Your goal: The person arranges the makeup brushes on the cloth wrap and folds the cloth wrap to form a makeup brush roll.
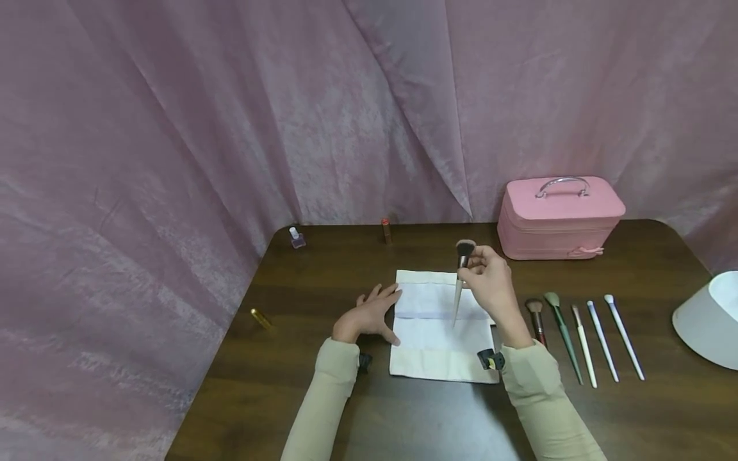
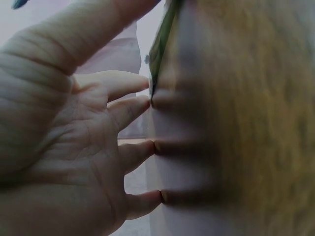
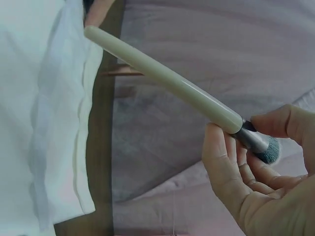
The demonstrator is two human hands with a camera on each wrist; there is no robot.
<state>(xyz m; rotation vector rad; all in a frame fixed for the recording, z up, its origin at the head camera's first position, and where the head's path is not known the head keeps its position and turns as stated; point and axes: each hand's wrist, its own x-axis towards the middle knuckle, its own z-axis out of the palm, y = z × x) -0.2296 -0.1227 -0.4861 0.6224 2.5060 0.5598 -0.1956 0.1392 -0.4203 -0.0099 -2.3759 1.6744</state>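
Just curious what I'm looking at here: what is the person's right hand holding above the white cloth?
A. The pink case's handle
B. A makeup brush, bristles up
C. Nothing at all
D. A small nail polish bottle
B: the right hand pinches a makeup brush near its ferrule, bristles up and handle pointing down toward the white cloth.

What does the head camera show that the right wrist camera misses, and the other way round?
Only the head view shows the pink case, five brushes lying in a row, the lampshade, two small bottles and the left hand flat at the cloth's edge. Only the right wrist view shows up close how the fingers pinch the brush at its metal ferrule. Both show the right hand holding the brush over the white cloth.
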